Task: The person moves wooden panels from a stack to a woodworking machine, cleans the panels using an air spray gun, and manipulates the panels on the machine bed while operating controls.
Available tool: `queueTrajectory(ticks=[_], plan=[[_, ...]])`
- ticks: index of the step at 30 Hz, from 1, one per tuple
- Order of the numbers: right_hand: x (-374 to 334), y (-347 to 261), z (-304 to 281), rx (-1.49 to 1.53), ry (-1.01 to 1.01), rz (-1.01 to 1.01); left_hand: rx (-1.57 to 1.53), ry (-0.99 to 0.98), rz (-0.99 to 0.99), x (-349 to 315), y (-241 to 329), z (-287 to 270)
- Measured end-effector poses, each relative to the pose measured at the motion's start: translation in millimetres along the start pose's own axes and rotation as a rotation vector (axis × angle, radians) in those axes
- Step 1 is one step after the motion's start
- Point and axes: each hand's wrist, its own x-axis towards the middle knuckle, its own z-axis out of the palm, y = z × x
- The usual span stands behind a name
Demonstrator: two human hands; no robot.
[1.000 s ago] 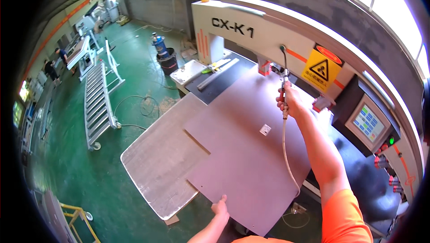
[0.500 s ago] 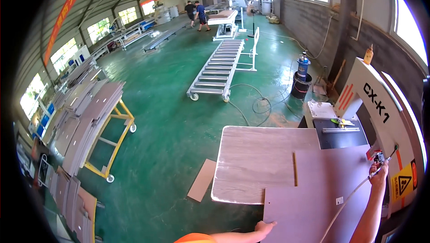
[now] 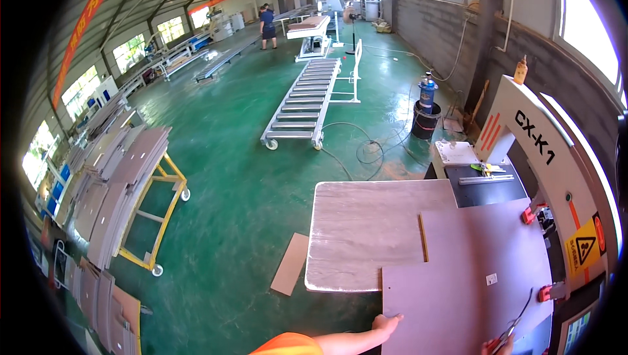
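A large purplish-grey board (image 3: 451,289) lies flat on the machine's pale worktable (image 3: 366,230). My left hand (image 3: 386,326) grips the board's left edge near the bottom of the view, a finger or thumb resting on its top face. Low on the right, my right hand (image 3: 496,346) is closed round an air blow gun (image 3: 517,322), its thin dark nozzle pointing up and away over the board. The lower picture edge cuts off part of this hand. A small white label (image 3: 491,280) sits on the board. Red-tipped clamps (image 3: 528,215) of the white machine (image 3: 523,139) stand at the board's right edge.
A loose brown strip (image 3: 290,265) lies on the green floor. To the left, a yellow wheeled cart (image 3: 171,188) carries stacked boards. Ahead stand a roller conveyor (image 3: 304,103) and a blue canister (image 3: 426,93) in a black bucket, with hoses across the floor. A person (image 3: 267,28) stands far off.
My right hand has drawn the blow gun back from the machine, toward me over the board's near right part. My left hand stays at the board's edge. The view has shifted slightly.
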Motion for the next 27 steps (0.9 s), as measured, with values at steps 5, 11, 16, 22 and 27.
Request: queueTrajectory(ticks=[5, 11, 16, 22, 27], plan=[[-127.9, 56.9, 25.3, -0.042, 0.077, 0.209, -0.073, 0.018, 0.109, 2.2, -7.6, 0.9], [-192.5, 108.6, 2.9, -0.043, 0.016, 0.318, -0.001, -0.007, 0.248, -1.7, -17.5, 15.1], [-200.0, 153.7, -91.6, -0.105, -0.006, 0.392, -0.116, -0.235, 0.186, -25.6, -103.5, 19.2], [-198.6, 168.1, -178.6, -0.073, 0.102, 0.389, 0.058, -0.583, -0.044, -80.7, -148.8, 21.8], [-224.5, 120.5, -138.1, -0.473, -0.382, 0.244, 0.235, -0.643, 0.019, -85.6, -159.8, -0.8]])
